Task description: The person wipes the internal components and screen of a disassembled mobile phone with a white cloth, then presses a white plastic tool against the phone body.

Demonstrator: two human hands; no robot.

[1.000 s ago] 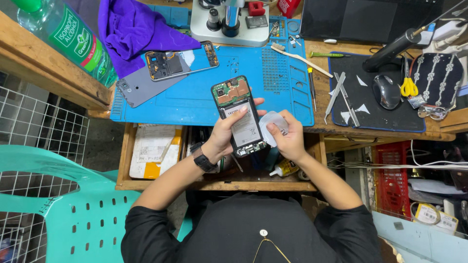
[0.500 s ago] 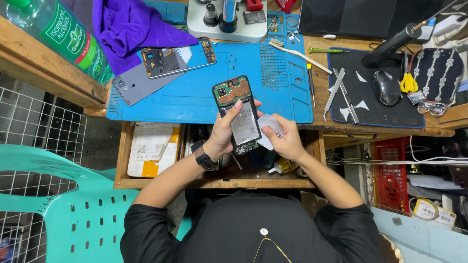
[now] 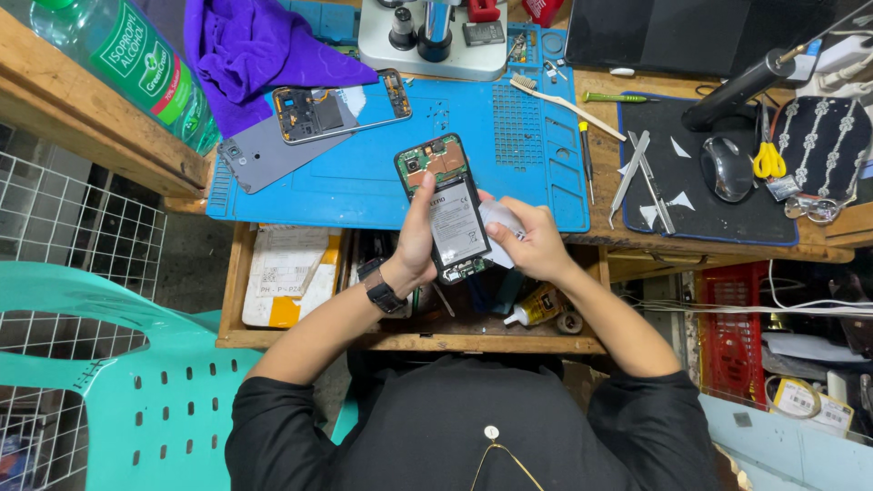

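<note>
**Both hands working on an opened phone above the drawer**

Fingers [image 3: 420,205] of the left hand [image 3: 418,238] are wrapping around the left edge of the opened phone [image 3: 447,207], gripping it firmly, with the thumb lying along its side. On this wrist a black watch [image 3: 379,285] is sitting. The phone is being held just above the front edge of the tabletop, its back cover off, so the green circuit board at the top and the white battery in the middle are showing. The right hand [image 3: 536,244] is closing its fingers around a small white cloth or wipe [image 3: 498,218], which is touching the right side of the phone.

Under the hands an open wooden drawer [image 3: 409,341] is holding papers, a small glue bottle [image 3: 538,305] and other small items that are hard to tell.

Farther away, the blue work mat [image 3: 364,182] is covering the wooden tabletop [image 3: 600,109]. On it another phone frame [image 3: 341,107] is lying beside a grey back cover [image 3: 264,159], and a purple cloth [image 3: 259,50] is resting behind them. A toothbrush [image 3: 564,105] is lying on the right part of the mat. On the black mat [image 3: 700,195] to the right, tweezers [image 3: 641,173], a computer mouse [image 3: 726,168] and yellow scissors [image 3: 768,159] are lying. At the far left a green plastic bottle [image 3: 118,59] is lying, and the microscope base [image 3: 432,41] is standing at the far edge.
</note>
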